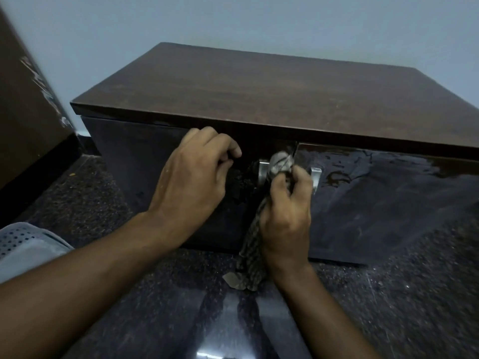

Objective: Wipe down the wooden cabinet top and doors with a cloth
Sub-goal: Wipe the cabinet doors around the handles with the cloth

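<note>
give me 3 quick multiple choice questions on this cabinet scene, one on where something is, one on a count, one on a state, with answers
1. Where is the cloth bunched?
A. on the cabinet top
B. at the seam between the two doors, by the metal handles
C. flat on the floor, away from the cabinet

2. How many metal handles show on the cabinet front?
A. two
B. four
C. none

3. What is the right hand doing?
A. resting flat and empty
B. gripping the cloth
C. hanging out of view

Answers:
1 B: the cloth is pressed where the left door meets the right door, its tail hanging toward the floor.
2 A: a left handle and a right handle flank the seam.
3 B: its fingers curl round the cloth; the left hand sits beside it, fingers curled at the left door.
</note>
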`<state>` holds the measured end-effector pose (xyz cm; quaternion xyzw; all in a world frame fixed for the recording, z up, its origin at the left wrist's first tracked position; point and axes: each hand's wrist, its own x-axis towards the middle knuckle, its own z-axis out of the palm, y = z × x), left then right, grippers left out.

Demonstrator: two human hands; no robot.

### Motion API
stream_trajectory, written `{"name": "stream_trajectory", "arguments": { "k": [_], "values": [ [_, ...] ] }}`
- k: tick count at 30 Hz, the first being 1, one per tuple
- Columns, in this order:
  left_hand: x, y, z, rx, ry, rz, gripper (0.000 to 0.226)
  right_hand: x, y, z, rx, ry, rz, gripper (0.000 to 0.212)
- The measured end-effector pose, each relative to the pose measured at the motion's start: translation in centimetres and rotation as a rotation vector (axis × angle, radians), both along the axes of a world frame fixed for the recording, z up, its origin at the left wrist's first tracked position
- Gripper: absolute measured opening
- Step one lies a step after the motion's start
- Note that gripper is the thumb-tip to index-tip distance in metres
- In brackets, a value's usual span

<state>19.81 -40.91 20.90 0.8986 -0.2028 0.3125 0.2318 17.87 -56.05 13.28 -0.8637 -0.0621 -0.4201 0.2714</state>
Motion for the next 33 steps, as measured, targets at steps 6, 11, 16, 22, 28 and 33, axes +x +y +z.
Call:
{"name": "stream_trajectory", "arguments": {
  "k": [6, 11, 16, 22, 28, 33],
  "values": [
    [-0.8, 0.7, -0.4, 0.016, 0.064, -0.022, 0.03, -1.1, 0.0, -2.5, -0.072, 0.171, 0.001, 0.028],
    [-0.4, 0.8, -0.5, 0.003, 0.013, -0.044, 0.021, -1.9, 0.7, 0.1, 0.105, 0.046, 0.046, 0.024],
    [-0.1, 1.2, -0.4, -0.019, -0.037, -0.06, 0.014, -0.8, 1.2, 2.8, -0.133, 0.043, 0.102, 0.019],
    [-0.3, 0.9, -0.7, -0.043, -0.039, -0.028, 0.013, -0.7, 1.7, 2.9, -0.455, -0.02, -0.045, 0.007],
    [-0.7, 0.3, -0.8, -0.084, 0.01, -0.003, 0.016, -0.2, 2.3, 2.4, -0.519, -0.11, -0.132, 0.016],
    [-0.5, 0.0, -0.9, -0.113, 0.01, 0.015, 0.017, 0.5, 2.0, 5.3, -0.436, -0.183, -0.158, 0.019]
  ]
}}
